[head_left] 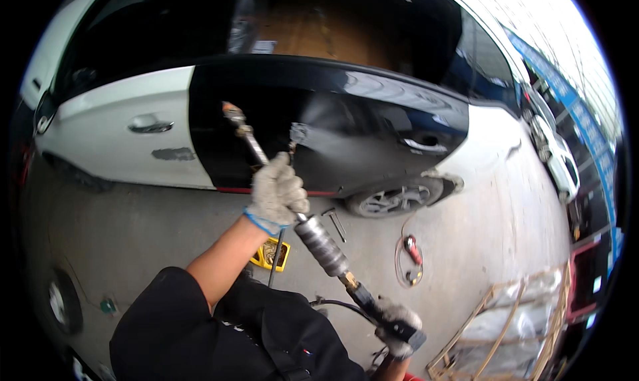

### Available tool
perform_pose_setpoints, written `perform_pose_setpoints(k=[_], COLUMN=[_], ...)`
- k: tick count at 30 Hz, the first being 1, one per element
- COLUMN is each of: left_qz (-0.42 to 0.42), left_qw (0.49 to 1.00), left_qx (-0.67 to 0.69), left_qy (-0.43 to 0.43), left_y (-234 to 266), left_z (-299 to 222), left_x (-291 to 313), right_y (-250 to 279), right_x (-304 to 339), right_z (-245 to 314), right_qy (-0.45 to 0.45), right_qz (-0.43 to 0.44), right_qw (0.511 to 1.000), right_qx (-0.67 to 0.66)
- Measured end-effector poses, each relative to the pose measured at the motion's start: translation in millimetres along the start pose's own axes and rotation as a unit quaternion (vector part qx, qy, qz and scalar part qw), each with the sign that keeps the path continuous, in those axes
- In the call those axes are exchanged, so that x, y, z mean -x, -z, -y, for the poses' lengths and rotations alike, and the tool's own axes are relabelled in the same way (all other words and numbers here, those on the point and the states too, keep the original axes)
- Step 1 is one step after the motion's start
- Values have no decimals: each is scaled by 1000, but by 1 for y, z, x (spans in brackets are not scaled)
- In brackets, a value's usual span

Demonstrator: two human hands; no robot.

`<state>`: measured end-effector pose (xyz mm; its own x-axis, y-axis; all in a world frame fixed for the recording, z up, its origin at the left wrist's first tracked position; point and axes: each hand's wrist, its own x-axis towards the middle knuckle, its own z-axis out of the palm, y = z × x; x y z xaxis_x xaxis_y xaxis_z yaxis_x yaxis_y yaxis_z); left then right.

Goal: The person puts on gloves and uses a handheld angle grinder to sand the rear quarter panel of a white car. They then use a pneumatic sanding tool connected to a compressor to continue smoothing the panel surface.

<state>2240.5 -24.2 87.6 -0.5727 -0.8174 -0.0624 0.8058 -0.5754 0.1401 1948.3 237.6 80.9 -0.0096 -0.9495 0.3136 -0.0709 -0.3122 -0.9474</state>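
In both gloved hands is a slide hammer, with its sliding weight [321, 244] at mid-shaft. My left hand [278, 191] is closed around the shaft, between that weight and the copper-coloured tip [229, 108]. At the lower end, my right hand [398, 324] wraps the black handle [365, 300], which has a cable or hose by it. The tool slants, its tip in front of the black rear door [256, 131] of a white car; whether it touches the panel I cannot tell. A bare grey patch [299, 133] shows on that door, near the dulled area.
The white front door [120, 125] has a grey scuff. On the floor are a T-shaped hammer [336, 224], a yellow tray [282, 262] of small parts, and a red corded power tool [413, 249]. A wheel [64, 301] lies left; a wood-framed crate [512, 331] stands right.
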Motion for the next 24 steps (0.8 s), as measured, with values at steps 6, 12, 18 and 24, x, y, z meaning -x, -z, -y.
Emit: perform_pose_setpoints(k=[6, 12, 18, 24], left_qz=[-136, -141, -164, -175], left_qw=[978, 981, 970, 963], left_qx=[-156, -120, -131, -151], left_qy=[-25, 64, 123, 138], left_y=[31, 70, 110, 126], left_z=[43, 69, 76, 67], left_x=[-7, -20, -42, -55], right_y=[-44, -62, -75, -85], right_x=[6, 15, 13, 8], right_z=[35, 32, 10, -2], right_qy=[-12, -90, -111, -142], right_qz=[12, -33, -47, -44], right_qw=[993, 990, 951, 944], right_qx=[120, 102, 284, 294])
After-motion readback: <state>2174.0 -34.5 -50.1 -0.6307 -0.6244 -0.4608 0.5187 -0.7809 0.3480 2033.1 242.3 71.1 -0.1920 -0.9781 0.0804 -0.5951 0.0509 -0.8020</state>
